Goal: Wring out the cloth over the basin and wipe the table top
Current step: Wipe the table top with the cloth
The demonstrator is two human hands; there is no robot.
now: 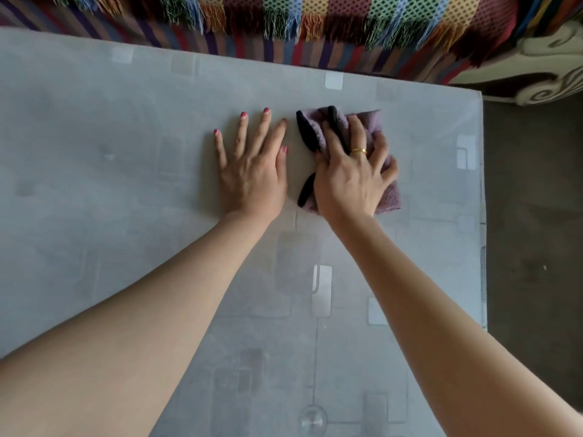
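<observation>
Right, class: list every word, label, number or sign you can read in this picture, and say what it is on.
None: no readable text.
Table: pale squares, no lettering.
Cloth, under the right hand: plain purple with black trim, no visible label.
Left hand: flat on the table, nothing written.
Blanket: coloured pattern only.

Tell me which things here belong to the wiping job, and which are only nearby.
Job: purple terry cloth with black edging; grey patterned table top; right hand pressing the cloth; left hand flat on the table.
Nearby: multicoloured fringed woven blanket; cream patterned rug.
</observation>
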